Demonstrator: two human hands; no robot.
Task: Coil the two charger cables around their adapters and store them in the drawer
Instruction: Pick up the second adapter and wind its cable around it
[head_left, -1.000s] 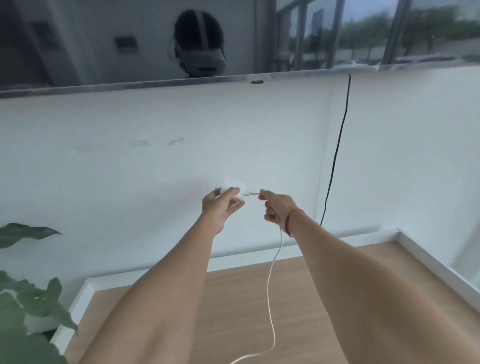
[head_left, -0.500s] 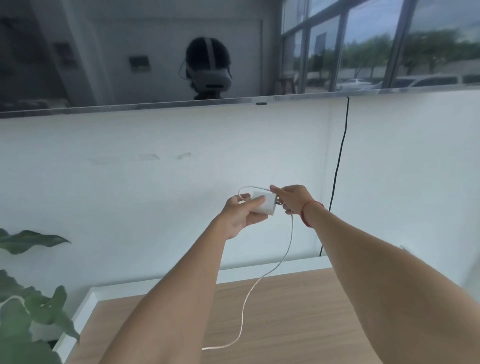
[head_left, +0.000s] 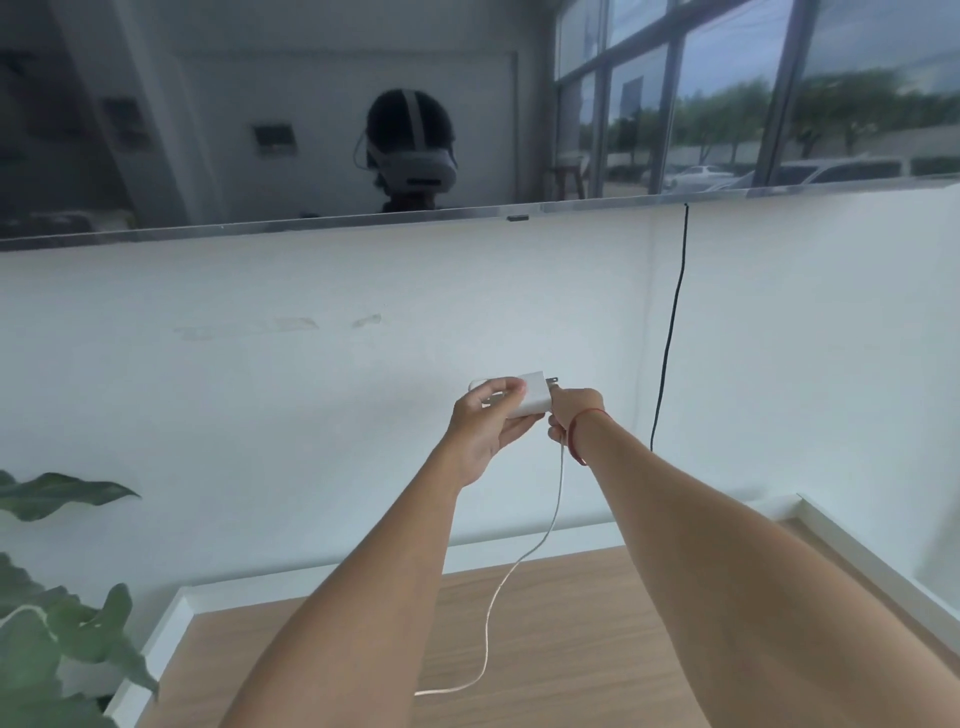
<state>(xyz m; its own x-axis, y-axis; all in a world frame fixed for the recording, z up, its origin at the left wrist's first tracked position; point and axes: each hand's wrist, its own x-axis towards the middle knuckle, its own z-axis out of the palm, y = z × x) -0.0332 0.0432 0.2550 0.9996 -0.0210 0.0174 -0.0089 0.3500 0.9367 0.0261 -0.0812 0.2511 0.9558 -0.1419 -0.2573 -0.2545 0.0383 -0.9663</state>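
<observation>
Head view: the left hand (head_left: 485, 431) grips the adapter (head_left: 532, 397) by its flat faces, up before the wall (head_left: 311, 415); the right hand (head_left: 574, 413) pinches the cable (head_left: 557, 504) just beside it. The adapter looks light, rigid and smooth. The cable looks thin and limp, best guided close in.

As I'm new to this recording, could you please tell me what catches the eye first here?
At centre, the left hand grips a white adapter while the right hand pinches its cable, which trails down to the wooden surface. A black cord hangs down the wall at right; green leaves sit lower left.
</observation>
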